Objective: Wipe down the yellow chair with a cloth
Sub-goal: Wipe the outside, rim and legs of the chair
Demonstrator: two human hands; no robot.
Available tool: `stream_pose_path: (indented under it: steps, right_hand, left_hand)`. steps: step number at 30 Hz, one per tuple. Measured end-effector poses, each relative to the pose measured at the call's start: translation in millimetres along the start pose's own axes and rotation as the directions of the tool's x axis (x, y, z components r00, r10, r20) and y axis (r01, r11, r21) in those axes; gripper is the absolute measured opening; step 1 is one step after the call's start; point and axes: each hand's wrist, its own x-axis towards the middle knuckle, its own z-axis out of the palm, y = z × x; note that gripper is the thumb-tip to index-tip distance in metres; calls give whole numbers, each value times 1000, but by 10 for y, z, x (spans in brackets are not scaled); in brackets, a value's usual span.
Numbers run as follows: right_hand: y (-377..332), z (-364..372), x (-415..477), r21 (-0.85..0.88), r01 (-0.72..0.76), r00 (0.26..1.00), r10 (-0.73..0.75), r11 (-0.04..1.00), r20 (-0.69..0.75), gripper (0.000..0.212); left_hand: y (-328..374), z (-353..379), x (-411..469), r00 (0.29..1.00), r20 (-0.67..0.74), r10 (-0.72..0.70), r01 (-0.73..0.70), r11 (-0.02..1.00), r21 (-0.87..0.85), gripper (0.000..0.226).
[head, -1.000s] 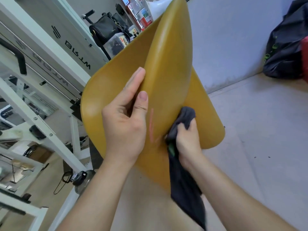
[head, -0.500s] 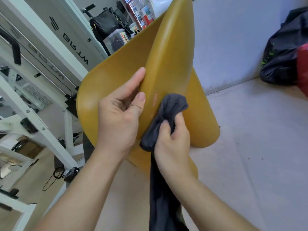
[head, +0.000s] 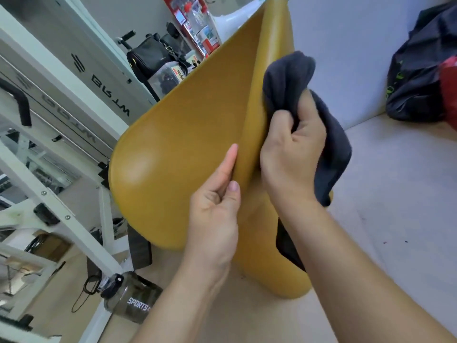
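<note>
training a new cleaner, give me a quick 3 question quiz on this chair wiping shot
1. True or false: the right hand grips the dark cloth.
2. The left hand holds which thing? A) the yellow chair B) the white rack C) the black bag
3. Fill in: the word printed on the bottle on the floor is ____.

Key: 1 true; 2 A; 3 sports

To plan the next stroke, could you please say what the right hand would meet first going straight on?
Probably just more yellow chair: the right hand, gripping the cloth, points up its ridge, seemingly unobstructed.
</note>
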Motion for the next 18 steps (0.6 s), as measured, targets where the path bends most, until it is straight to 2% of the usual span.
stream_pose_path:
  steps: [3,6,9,10,11,13,15,18]
  right_hand:
    - [134,-103,29,-17,44,999,-44,999,-11,49]
    - [464,-312,-572,-74,-15,997,21,997,76,47]
    - [764,-369,-1124,-174,-141,969,172,975,177,48]
    - [788,-351,-1256,-194,-204,953,240,960,186,41]
    - [777,-340,-1310,-204,-268,936,305,942,177,32]
    - [733,-321,-1153,-223,-368,911,398,903,107,36]
    - [866,-314,-652,-200,-513,851,524,834,2,50]
    - [1165,-315,163,6,-699,715,698,715,26,44]
  left_hand:
    - [45,183,152,999,38,11,-12,1000,23,50]
    - [44,259,198,1000,10,10,-10,1000,-4,51]
    - [-12,273,192,1000,-20,18,-18,1000,23,50]
    - [-24,265,186,1000,-22,20,-19,999,39,50]
    - [-25,264,181,1000,-19,25,-24,998,55,48]
    - [-17,267,175,998,-16,61,-59,993,103,47]
    - [-6,286,167,995,-34,91,-85,984,158,48]
    - [-27,333,160,991,-55,123,-108,969,224,48]
